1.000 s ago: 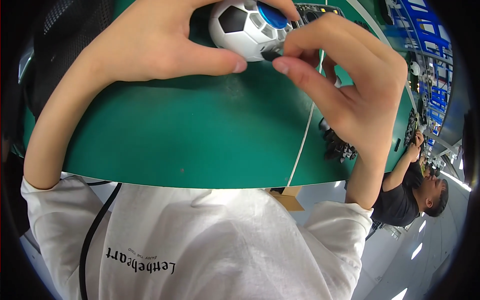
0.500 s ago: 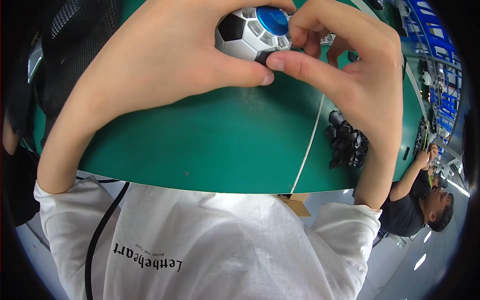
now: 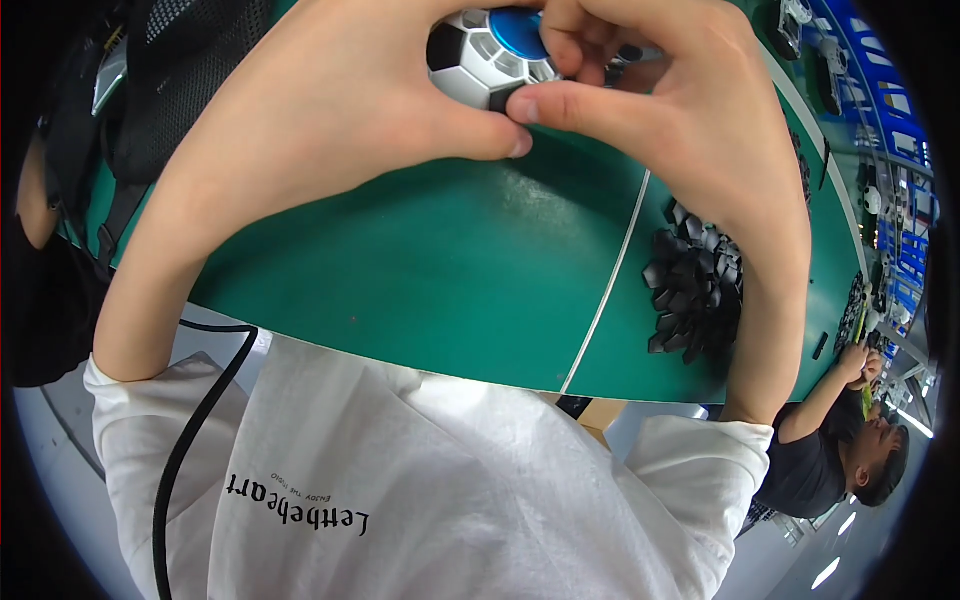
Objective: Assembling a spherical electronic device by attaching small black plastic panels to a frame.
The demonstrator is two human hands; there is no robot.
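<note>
At twelve o'clock, a black-and-white ball (image 3: 470, 85) sits between my left hand (image 3: 370, 110) and my right hand (image 3: 690, 115)

My left hand bends in a wide C and has hold of the ball, thumb along the near side; its other fingers are mostly cut off by the top edge of my view. My right hand comes in from two o'clock, half curled. Its thumb tip lies against a black panel (image 3: 500, 101) at the ball's six o'clock, while the bent fingers crowd its three o'clock side; I cannot tell whether they pinch anything. A shiny blue disc (image 3: 515, 32) shows at the ball's one o'clock.

Below all this spreads a green tabletop (image 3: 400, 270). At three o'clock, just beside my right forearm, a pile of black pieces (image 3: 690, 290) lies on it, with a white line (image 3: 612, 280) running past on the pile's nine o'clock side. A black mesh bag (image 3: 190, 70) stands at ten o'clock. At eight o'clock a black cable (image 3: 190, 440) hangs down past my white shirt (image 3: 430, 500). Off at four o'clock, a person in a dark top (image 3: 805, 475) works with both hands close together.
</note>
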